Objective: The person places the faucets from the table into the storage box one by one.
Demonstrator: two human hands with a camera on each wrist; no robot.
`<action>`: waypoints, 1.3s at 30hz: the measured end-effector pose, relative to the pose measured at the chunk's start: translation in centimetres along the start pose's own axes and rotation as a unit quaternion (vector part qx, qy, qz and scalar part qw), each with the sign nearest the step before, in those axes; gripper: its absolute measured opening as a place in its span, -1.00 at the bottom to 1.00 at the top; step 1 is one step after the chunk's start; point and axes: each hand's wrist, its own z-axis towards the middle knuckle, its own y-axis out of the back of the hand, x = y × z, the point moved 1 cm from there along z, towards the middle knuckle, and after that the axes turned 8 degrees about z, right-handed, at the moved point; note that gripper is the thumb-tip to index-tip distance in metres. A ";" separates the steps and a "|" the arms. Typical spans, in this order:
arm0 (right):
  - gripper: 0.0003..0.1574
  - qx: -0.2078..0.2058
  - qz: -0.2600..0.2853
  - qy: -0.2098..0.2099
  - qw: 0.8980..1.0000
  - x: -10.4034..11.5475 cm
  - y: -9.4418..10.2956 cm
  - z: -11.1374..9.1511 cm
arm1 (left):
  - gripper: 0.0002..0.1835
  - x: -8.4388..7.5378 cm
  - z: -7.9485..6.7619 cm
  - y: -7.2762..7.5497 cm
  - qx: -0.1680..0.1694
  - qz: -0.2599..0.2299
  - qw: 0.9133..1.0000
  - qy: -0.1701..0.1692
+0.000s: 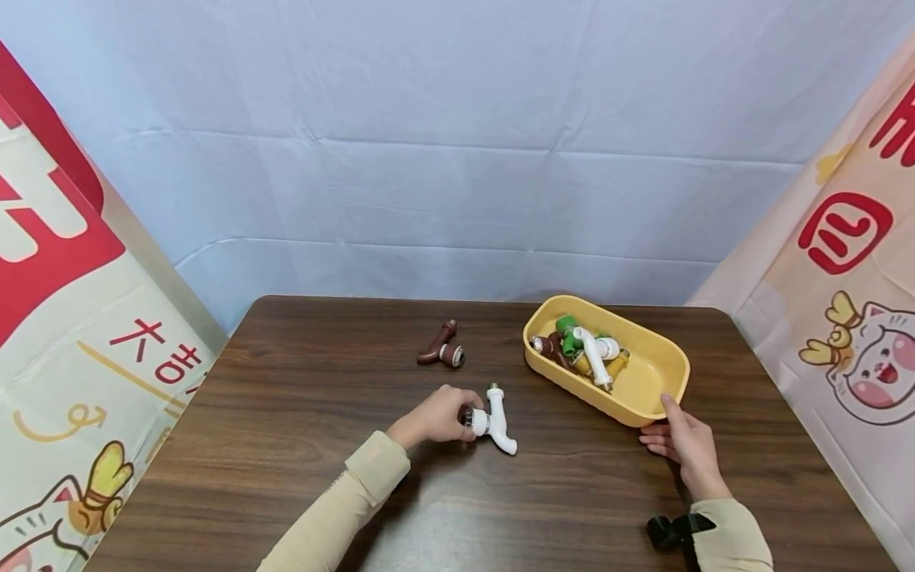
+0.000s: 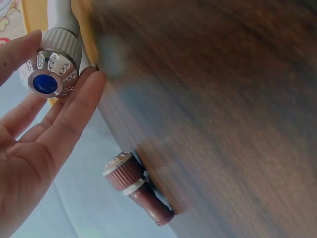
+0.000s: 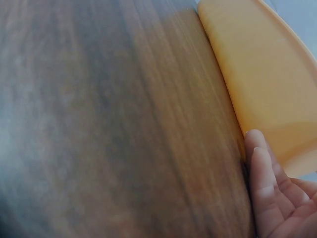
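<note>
My left hand (image 1: 446, 415) holds a white plastic faucet (image 1: 498, 421) by its ribbed knob, thumb on one side and fingers on the other. In the left wrist view the knob's silver cap (image 2: 47, 79) with a blue centre faces the palm. The faucet's spout points toward the near right, low over the table. At the near right corner of a yellow plastic bin (image 1: 665, 357), my right hand (image 1: 689, 449) has its thumb over the rim and its fingers low against the outer wall. Several faucets, among them a white faucet (image 1: 593, 357) and a green faucet (image 1: 569, 338), lie in the bin's left part.
A brown faucet (image 1: 439, 349) lies on the dark wooden table (image 1: 300, 413), beyond my left hand. Pale cloth (image 1: 429, 199) hangs behind the table, with printed banners on both sides. A black strap (image 1: 675, 531) sits at my right wrist.
</note>
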 end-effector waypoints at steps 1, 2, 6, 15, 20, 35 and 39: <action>-0.04 0.000 0.000 0.001 1.000 0.0 0.0 0.0 | -0.70 0.0 0.0 0.0 -0.004 -0.001 1.000 -0.001; -0.05 0.000 0.001 0.002 1.000 0.0 0.0 0.0 | -0.70 0.0 0.0 0.0 -0.008 -0.003 1.000 -0.002; -0.05 0.001 0.003 0.004 1.000 0.0 0.0 0.0 | -0.73 0.0 0.1 -0.1 -0.025 -0.005 1.000 -0.013; -0.09 0.001 0.004 0.007 1.000 -0.1 0.1 0.1 | -0.74 0.0 0.2 -0.3 -0.051 0.015 0.998 -0.023; -0.07 0.002 0.000 0.008 1.000 0.0 0.1 0.1 | -0.74 -0.1 0.2 -0.2 -0.056 0.020 0.998 -0.022; 0.00 0.006 -0.008 0.005 1.000 -0.2 0.2 0.2 | -0.72 -0.7 0.7 0.5 -0.071 0.032 0.996 -0.033; 0.03 0.005 -0.008 0.000 1.000 -0.2 0.2 0.2 | -0.71 -0.8 0.9 0.5 -0.082 0.033 0.995 -0.040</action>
